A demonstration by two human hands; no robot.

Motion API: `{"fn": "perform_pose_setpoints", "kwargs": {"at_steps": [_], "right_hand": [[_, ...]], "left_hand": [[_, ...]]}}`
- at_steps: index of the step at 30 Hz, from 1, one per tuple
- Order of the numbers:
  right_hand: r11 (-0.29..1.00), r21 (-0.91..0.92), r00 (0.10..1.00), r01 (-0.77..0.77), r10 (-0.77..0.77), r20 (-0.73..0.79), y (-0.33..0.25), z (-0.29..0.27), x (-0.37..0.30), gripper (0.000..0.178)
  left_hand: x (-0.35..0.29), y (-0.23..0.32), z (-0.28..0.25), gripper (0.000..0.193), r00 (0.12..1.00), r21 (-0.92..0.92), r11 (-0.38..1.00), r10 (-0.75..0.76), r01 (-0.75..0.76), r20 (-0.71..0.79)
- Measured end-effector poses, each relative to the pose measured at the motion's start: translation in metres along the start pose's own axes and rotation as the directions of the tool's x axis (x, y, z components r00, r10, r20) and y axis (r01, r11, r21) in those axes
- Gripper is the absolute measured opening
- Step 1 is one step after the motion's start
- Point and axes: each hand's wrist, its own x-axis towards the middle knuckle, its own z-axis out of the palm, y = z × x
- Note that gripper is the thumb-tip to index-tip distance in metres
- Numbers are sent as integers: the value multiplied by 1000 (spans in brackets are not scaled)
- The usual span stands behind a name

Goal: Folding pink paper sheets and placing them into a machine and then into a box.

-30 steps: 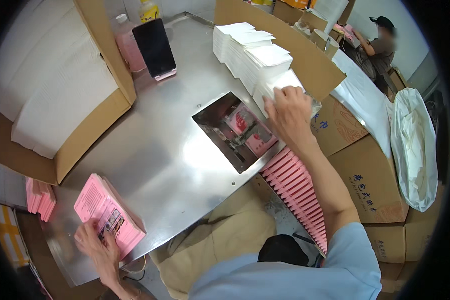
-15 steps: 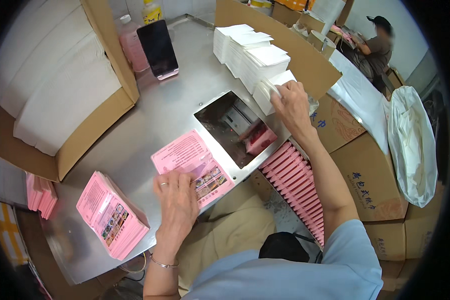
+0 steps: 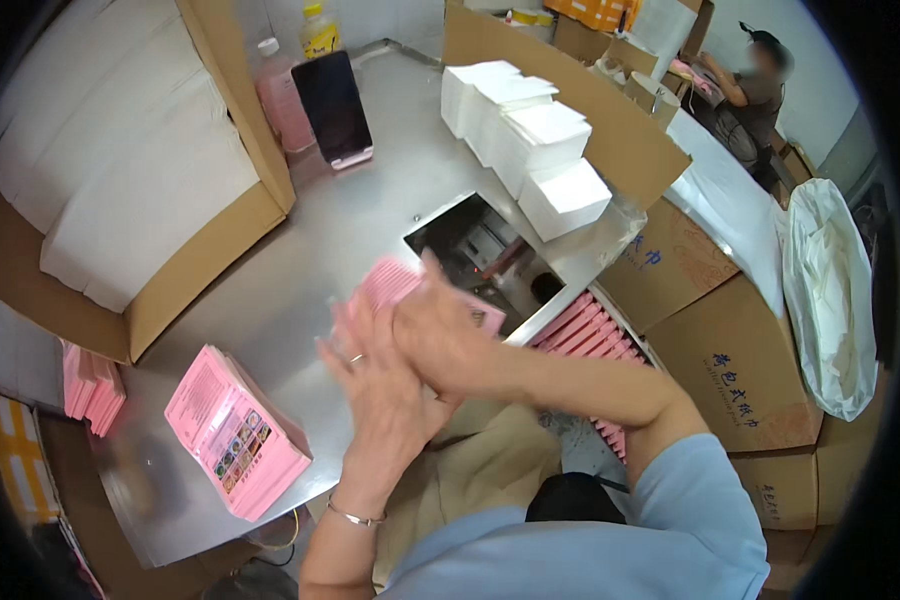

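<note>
Both hands meet over a pink printed plastic packet (image 3: pixel 388 277) at the front of the metal table. My left hand (image 3: pixel 382 395) is around its near-left side, a ring on one finger, the fingers closed on the packet. My right hand (image 3: pixel 438 335) crosses over from the right and overlaps the left hand. Motion smears its fingers, and whether it holds anything is hidden. White folded tissues (image 3: pixel 567 192) stand in a stepped row beyond the dark opening (image 3: pixel 475 250). To the left lies a thick stack of pink printed packets (image 3: pixel 238 432).
An open carton of white tissues (image 3: pixel 160 170) stands at left. A phone (image 3: pixel 332 108) leans on a stand before two bottles. A cardboard panel (image 3: pixel 570 90) backs the tissue row. Filled pink packs (image 3: pixel 585 335) line a box below right, beside brown cartons (image 3: pixel 735 350). Another person (image 3: pixel 755 90) sits far right.
My right hand has left the tissue row and come across to the packet by my left hand. The pink packet is now mostly covered. The view has shifted slightly.
</note>
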Motion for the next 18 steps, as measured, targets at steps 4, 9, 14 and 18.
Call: {"fn": "perform_pose_setpoints", "kwargs": {"at_steps": [4,9,14,18], "right_hand": [[998,62,933,-3,25,-360,15,-14,-43,33],[642,-478,800,-599,509,-318,123,-55,-61,23],[740,-196,753,-644,566,-337,151,-45,-81,15],[792,-136,758,-596,498,-421,150,-45,-84,22]], "left_hand": [[-12,-13,2,67,1000,186,982,-26,26,1],[-4,0,-1,49,986,244,958,-133,153,-99],[-9,-3,-5,51,999,226,974,27,-21,-24],[-9,1,-4,49,997,179,983,20,-34,80]]}}
